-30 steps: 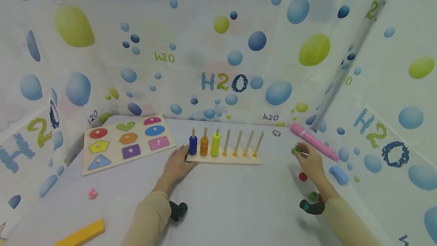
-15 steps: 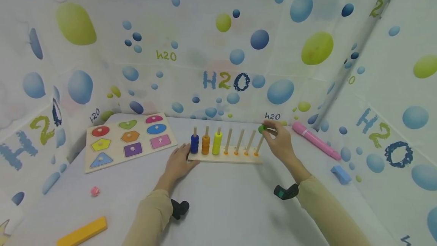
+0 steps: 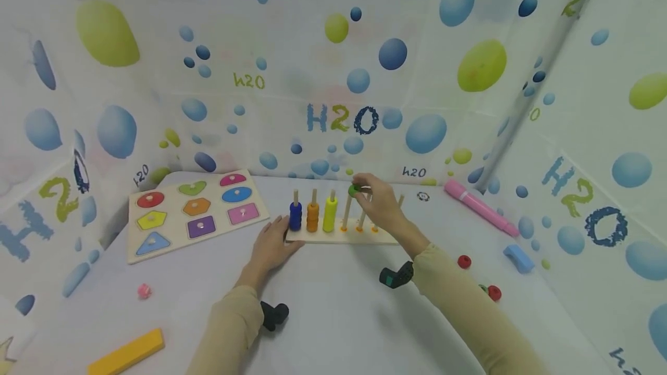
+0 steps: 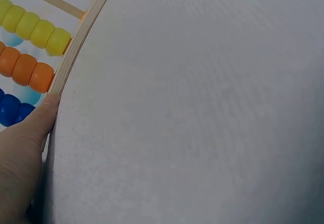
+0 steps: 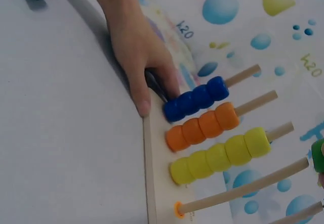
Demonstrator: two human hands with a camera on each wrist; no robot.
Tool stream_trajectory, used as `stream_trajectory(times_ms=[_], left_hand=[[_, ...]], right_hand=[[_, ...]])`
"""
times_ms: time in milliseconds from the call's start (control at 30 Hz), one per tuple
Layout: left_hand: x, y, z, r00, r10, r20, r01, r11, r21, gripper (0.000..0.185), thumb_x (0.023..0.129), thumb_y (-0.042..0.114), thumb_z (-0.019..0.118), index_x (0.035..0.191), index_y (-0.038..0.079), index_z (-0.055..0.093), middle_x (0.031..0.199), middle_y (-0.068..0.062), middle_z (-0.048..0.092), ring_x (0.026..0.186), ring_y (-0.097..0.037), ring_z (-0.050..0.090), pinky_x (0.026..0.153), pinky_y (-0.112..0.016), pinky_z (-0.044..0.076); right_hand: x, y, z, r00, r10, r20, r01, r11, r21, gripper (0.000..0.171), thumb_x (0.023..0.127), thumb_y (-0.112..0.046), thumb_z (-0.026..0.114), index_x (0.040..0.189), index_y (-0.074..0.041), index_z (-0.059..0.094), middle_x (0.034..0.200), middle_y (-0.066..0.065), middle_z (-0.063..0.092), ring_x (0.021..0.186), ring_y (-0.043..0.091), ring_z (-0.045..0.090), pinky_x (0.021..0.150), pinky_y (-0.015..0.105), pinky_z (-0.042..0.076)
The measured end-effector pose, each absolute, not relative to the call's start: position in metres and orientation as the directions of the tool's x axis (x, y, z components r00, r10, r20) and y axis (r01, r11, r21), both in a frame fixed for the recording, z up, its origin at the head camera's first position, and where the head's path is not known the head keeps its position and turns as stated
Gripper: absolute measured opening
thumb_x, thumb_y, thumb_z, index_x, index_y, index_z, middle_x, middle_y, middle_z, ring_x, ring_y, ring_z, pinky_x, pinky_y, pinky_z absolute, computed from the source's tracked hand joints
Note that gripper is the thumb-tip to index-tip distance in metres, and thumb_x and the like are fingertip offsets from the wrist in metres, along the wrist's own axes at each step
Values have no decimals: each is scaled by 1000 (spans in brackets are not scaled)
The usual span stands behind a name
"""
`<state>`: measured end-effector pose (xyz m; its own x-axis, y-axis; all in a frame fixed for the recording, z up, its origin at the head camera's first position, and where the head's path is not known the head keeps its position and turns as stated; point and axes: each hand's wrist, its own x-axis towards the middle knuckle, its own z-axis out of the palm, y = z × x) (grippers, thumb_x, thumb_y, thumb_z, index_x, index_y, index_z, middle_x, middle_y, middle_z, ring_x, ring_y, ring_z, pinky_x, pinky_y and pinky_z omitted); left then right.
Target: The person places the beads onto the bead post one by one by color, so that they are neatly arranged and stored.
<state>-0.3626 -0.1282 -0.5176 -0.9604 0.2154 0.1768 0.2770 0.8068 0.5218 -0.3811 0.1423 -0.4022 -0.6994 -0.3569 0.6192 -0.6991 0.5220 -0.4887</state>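
Note:
A wooden bead stacker (image 3: pixel 333 238) stands at the middle of the table. Blue beads (image 3: pixel 295 217), orange beads (image 3: pixel 312 219) and yellow beads (image 3: pixel 330 216) fill its first three pegs from the left. My left hand (image 3: pixel 270 247) grips the base's left end, thumb along the front edge, as the left wrist view also shows. Between thumb and fingers, my right hand (image 3: pixel 383 206) pinches a green bead (image 3: pixel 354 190) right at the top of the fourth peg (image 5: pixel 243 187), which is bare. Part of the base's right side is hidden behind my right hand and wrist.
A shape puzzle board (image 3: pixel 195 216) lies at the left. Two red beads (image 3: pixel 464 261) and a partly hidden green bead (image 3: pixel 483 289) lie at the right, near a pink marker (image 3: pixel 482 207) and a blue block (image 3: pixel 518 258). A yellow block (image 3: pixel 127 353) lies front left, near a small pink piece (image 3: pixel 144 291).
My right hand has carried the green bead from the table's right side leftward to the fourth peg's top. My left hand keeps its grip on the base.

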Motion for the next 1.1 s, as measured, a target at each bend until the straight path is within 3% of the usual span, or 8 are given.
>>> stream_trajectory(times_ms=[233, 433, 567, 767, 1100], left_hand=[[-364, -121, -518, -960, 226, 167, 281, 808, 519, 79, 86, 44, 66, 144, -1, 35, 144, -20, 39, 138, -33, 27, 115, -46, 12], [-364, -119, -515, -956, 227, 186, 292, 812, 505, 79, 86, 43, 66, 143, -2, 35, 144, -20, 39, 137, -33, 28, 115, -46, 13], [-363, -118, -513, -957, 231, 174, 288, 817, 500, 79, 87, 43, 65, 143, -3, 34, 145, -21, 37, 138, -34, 27, 115, -46, 12], [-363, -122, -512, -960, 221, 170, 277, 824, 494, 79, 87, 43, 65, 143, -4, 34, 145, -22, 37, 138, -34, 26, 115, -46, 12], [-362, -126, -514, -963, 219, 157, 269, 821, 503, 79, 87, 41, 65, 143, -4, 34, 145, -22, 36, 138, -35, 25, 115, -47, 12]], right_hand=[[-386, 141, -407, -748, -335, 573, -639, 599, -483, 34, 85, 6, 64, 117, 3, 54, 109, 15, 62, 101, 20, 62, 87, 20, 50], [-383, 146, -406, -710, -291, 642, -657, 601, -455, 32, 85, 5, 64, 116, 4, 57, 108, 14, 63, 100, 23, 63, 87, 24, 52], [-374, 156, -408, -704, -229, 673, -664, 550, -507, 28, 85, 6, 63, 113, 3, 59, 105, 12, 65, 97, 21, 64, 84, 23, 52], [-359, 184, -422, -727, -136, 673, -642, 484, -595, 20, 87, 4, 63, 106, 1, 62, 98, 10, 67, 92, 23, 65, 79, 28, 55], [-328, 254, -459, -787, -119, 605, -536, 616, -577, 22, 85, 4, 64, 107, 2, 61, 96, 10, 68, 91, 24, 66, 77, 28, 56]])
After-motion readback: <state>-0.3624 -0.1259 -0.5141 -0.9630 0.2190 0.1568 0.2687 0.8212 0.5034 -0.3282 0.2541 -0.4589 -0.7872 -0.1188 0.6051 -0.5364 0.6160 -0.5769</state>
